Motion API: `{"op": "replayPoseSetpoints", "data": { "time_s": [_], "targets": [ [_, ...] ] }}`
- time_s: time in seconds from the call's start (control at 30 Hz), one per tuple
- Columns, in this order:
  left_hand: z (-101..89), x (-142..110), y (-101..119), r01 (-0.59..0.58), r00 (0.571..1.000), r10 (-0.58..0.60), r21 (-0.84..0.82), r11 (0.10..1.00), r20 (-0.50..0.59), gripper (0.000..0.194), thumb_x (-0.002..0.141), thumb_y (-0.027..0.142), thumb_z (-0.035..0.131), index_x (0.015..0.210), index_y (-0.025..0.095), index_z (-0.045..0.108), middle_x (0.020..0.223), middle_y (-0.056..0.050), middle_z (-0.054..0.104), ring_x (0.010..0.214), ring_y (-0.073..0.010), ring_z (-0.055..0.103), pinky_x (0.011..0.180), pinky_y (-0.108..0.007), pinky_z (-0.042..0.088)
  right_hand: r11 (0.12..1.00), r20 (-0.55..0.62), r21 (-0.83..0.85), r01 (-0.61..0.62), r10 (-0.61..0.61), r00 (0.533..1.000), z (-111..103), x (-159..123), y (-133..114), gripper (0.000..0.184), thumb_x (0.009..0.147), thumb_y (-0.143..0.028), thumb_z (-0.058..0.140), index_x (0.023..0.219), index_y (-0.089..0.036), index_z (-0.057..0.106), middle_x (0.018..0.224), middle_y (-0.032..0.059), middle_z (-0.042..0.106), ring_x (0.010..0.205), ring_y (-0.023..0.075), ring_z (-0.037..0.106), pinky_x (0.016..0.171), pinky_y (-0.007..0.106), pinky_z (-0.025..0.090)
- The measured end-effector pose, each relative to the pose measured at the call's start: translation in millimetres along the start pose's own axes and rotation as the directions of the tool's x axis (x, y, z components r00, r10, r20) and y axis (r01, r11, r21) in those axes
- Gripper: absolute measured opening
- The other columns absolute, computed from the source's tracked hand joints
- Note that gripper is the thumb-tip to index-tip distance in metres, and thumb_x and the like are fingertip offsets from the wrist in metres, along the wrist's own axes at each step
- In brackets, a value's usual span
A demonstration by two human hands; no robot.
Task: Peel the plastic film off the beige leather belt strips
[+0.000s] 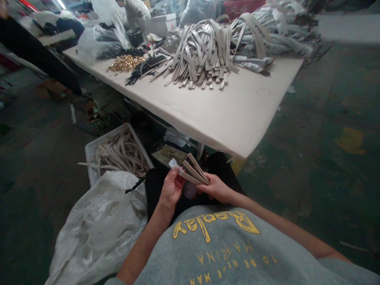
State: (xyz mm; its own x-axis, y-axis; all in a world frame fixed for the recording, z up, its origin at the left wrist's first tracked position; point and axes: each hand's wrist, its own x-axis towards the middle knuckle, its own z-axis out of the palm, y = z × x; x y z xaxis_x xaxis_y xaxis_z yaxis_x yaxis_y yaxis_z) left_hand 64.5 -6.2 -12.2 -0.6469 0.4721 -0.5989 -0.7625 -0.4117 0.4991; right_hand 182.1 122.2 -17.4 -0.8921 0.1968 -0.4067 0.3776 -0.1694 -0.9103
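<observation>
Over my lap, my right hand point(215, 187) grips a small fan of flat beige straps point(194, 171) near their lower ends. The free ends spread apart toward the table. My left hand point(173, 185) is closed on the end of the leftmost strap, with thumb and fingers pinching it. A piece of white wrapping point(173, 163) sticks out at that end, just above my left fingertips. Whether it is paper or plastic I cannot tell. Part of the straps inside my right palm is hidden.
On the table point(237, 114) lies a big pile of grey straps point(204, 51), beside gold metal pieces point(126, 63) and black strips point(145, 70). A white crate point(86, 152) of strips and a white plastic sack point(89, 233) stand at my left. Another person's dark sleeve point(38, 55) reaches in.
</observation>
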Motion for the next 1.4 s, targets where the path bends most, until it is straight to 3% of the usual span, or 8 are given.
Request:
{"op": "replayPoseSetpoints", "data": {
  "time_s": [0.13,0.27,0.5,0.7,0.87,1.1,1.3,1.4],
  "targets": [
    [-5.8,-0.1,-18.9,0.01,0.996,-0.017,0.084,0.996,0.086,0.022,0.069,0.021,0.085,0.08,0.013,0.068,0.074,-0.002,0.072,0.065,-0.0121,0.067,0.063,-0.022,0.054,0.998,-0.026,0.05,-0.029,0.031,0.999,-0.8,9.6,0.7,0.034,0.071,-0.041,0.072,0.087,-0.016,0.055,0.06,-0.0055,0.059,0.036,0.0039,0.04,0.032,0.017,0.031],
    [-7.0,5.8,-25.7,0.046,0.996,-0.052,0.087,0.995,0.068,0.019,0.074,0.022,0.082,0.082,0.012,0.068,0.072,-0.002,0.071,0.063,-0.012,0.066,0.062,-0.023,0.054,0.998,0.096,0.062,-0.004,-0.002,0.995,-10.6,0.4,-10.3,0.036,0.08,-0.045,0.067,0.095,-0.015,0.055,0.071,-0.0003,0.066,0.042,0.0068,0.052,0.038,0.018,0.041],
    [-9.1,11.8,-21.1,0.051,0.997,-0.054,-0.056,0.997,-0.063,0.007,0.082,0.014,0.073,0.081,0.013,0.067,0.07,0.0,0.069,0.061,-0.0093,0.064,0.059,-0.02,0.052,0.958,0.083,-0.287,0.029,-0.005,0.997,-36.5,-38.5,-30.6,0.027,0.088,-0.045,0.061,0.088,-0.02,0.052,0.061,-0.0043,0.061,0.038,0.0068,0.048,0.034,0.016,0.038],
    [0.5,2.0,-41.4,0.132,0.987,-0.136,0.06,0.989,0.086,0.017,0.073,0.016,0.082,0.08,0.012,0.066,0.069,-0.001,0.067,0.057,-0.0091,0.061,0.055,-0.019,0.049,0.917,0.013,-0.385,0.107,-0.11,0.994,-25.7,-6.7,-31.2,0.025,0.089,-0.044,0.058,0.086,-0.02,0.052,0.063,-0.0032,0.06,0.039,0.0087,0.051,0.036,0.019,0.038],
    [-0.4,5.1,-31.9,0.105,0.994,-0.104,0.019,0.994,-0.033,0.02,0.073,0.014,0.082,0.073,0.012,0.062,0.058,0.003,0.06,0.049,-0.006,0.054,0.051,-0.017,0.046,0.881,0.037,-0.438,0.181,-0.184,0.982,-28.4,-31.1,-52.4,0.029,0.091,-0.037,0.056,0.116,-0.023,0.055,0.068,-0.0036,0.062,0.042,0.0104,0.054,0.038,0.02,0.041],
    [2.2,0.4,-41.0,0.213,0.973,-0.217,0.057,0.975,0.077,0.017,0.075,0.018,0.08,0.081,0.011,0.065,0.066,0.001,0.065,0.054,-0.0084,0.06,0.052,-0.018,0.05,0.808,-0.037,-0.562,0.177,-0.239,0.97,-18.3,-15.6,-57.3,0.026,0.09,-0.026,0.055,0.115,-0.021,0.061,0.063,-0.0027,0.06,0.042,0.0097,0.049,0.044,0.021,0.038],
    [-0.9,7.2,-29.5,0.203,0.979,-0.204,-0.021,0.979,-0.03,0.016,0.079,0.015,0.077,0.074,0.011,0.062,0.057,0.003,0.058,0.047,-0.0058,0.054,0.048,-0.016,0.047,0.769,0.074,-0.574,0.282,-0.294,0.953,-28.2,-42.9,-74.0,0.033,0.092,-0.031,0.053,0.124,-0.025,0.06,0.066,-0.0017,0.065,0.049,0.0124,0.055,0.049,0.022,0.04],
    [2.0,4.7,-32.6,0.248,0.969,-0.247,-0.03,0.968,0.025,0.012,0.081,0.014,0.074,0.078,0.012,0.063,0.06,0.003,0.06,0.049,-0.0056,0.056,0.049,-0.016,0.05,0.688,0.037,-0.675,0.267,-0.331,0.943,-26.2,-37.3,-75.8,0.031,0.089,-0.027,0.056,0.119,-0.025,0.064,0.074,0.0006,0.069,0.061,0.0151,0.06,0.056,0.023,0.041]
  ]
}}
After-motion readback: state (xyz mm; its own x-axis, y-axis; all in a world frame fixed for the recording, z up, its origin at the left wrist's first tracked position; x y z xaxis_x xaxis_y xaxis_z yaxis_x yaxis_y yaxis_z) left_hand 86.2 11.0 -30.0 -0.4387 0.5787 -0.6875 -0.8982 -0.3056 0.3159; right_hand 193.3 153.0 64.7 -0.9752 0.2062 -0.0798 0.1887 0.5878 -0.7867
